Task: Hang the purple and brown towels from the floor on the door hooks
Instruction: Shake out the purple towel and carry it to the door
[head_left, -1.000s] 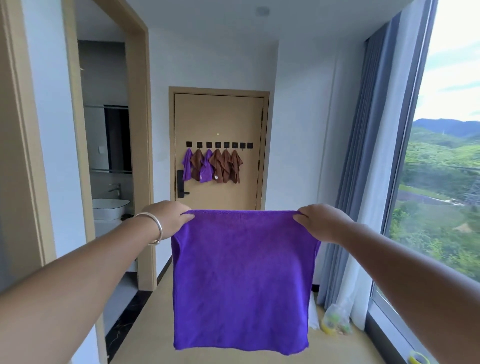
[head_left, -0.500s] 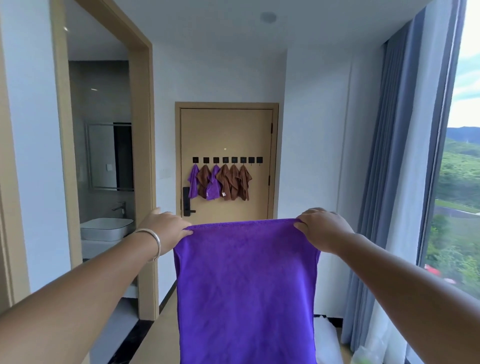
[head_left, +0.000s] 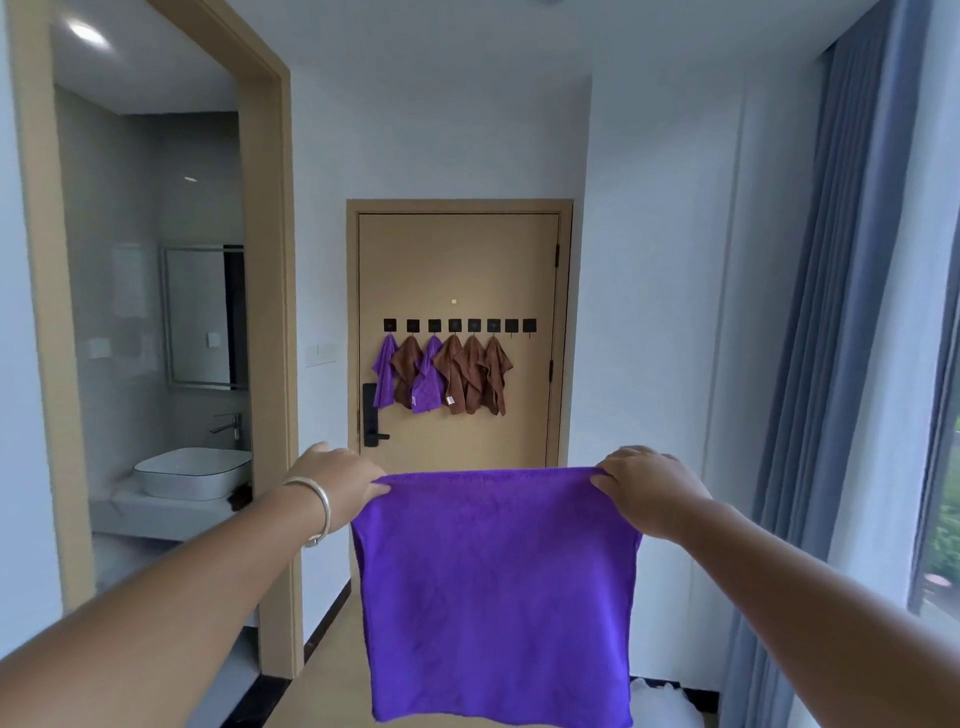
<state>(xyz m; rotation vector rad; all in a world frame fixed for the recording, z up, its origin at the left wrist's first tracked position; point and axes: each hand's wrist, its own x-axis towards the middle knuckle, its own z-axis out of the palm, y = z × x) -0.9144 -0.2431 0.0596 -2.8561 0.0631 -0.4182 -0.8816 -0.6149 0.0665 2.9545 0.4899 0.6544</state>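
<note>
Purple plush square towel (head_left: 498, 592)

White basin (head_left: 193, 472) with tap (head_left: 228, 425) behind bathroom doorway at left, mirror (head_left: 203, 318) above. Blue-grey curtains (head_left: 831, 364) along window (head_left: 943, 509) at right. White bag (head_left: 670, 701) on floor, bottom right. Wall switch (head_left: 320, 355) left of door frame.

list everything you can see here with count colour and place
held towel: 1, purple, stretched between both hands
hung towels: 6, two purple, four brown, on door hooks
hooks: 8, black, row on door; right two bare
door: 1, tan, straight ahead
sink: 1, white, bathroom at left
curtain: 1, blue-grey, right
bracelet: 1, silver, left wrist
left hand: pinches towel's left corner
right hand: pinches right corner
</note>
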